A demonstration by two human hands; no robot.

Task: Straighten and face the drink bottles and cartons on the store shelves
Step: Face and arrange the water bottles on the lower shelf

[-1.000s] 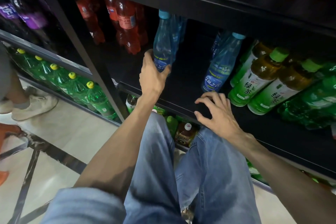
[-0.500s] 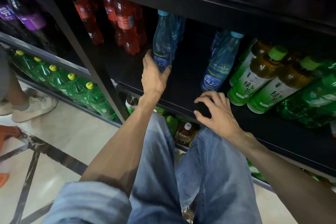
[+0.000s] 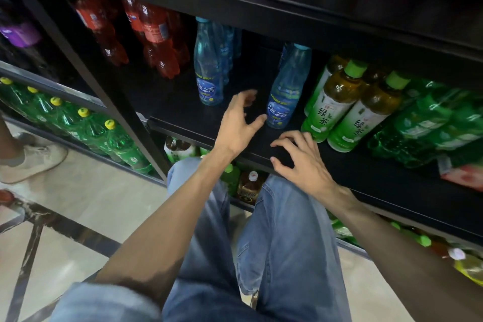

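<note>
Two clear blue bottles stand on the dark shelf (image 3: pixel 366 178): the left blue bottle (image 3: pixel 209 68) near the red sodas and the right blue bottle (image 3: pixel 286 91) beside the green tea bottles (image 3: pixel 337 102). My left hand (image 3: pixel 239 123) hovers between the two blue bottles, fingers spread and holding nothing, its thumb close to the right bottle's base. My right hand (image 3: pixel 300 162) rests with bent fingers on the shelf's front edge, gripping no bottle.
Red soda bottles (image 3: pixel 156 34) fill the shelf's left end. Green plastic bottles (image 3: pixel 428 125) lie at the right. Green soda bottles with yellow caps (image 3: pixel 86 125) line the neighbouring bay. More bottles sit on the lower shelf (image 3: pixel 248 185). A person's shoe (image 3: pixel 34 162) stands at the left.
My left hand has let go of the left blue bottle and moved right, toward the right blue bottle. The right hand stays on the shelf edge.
</note>
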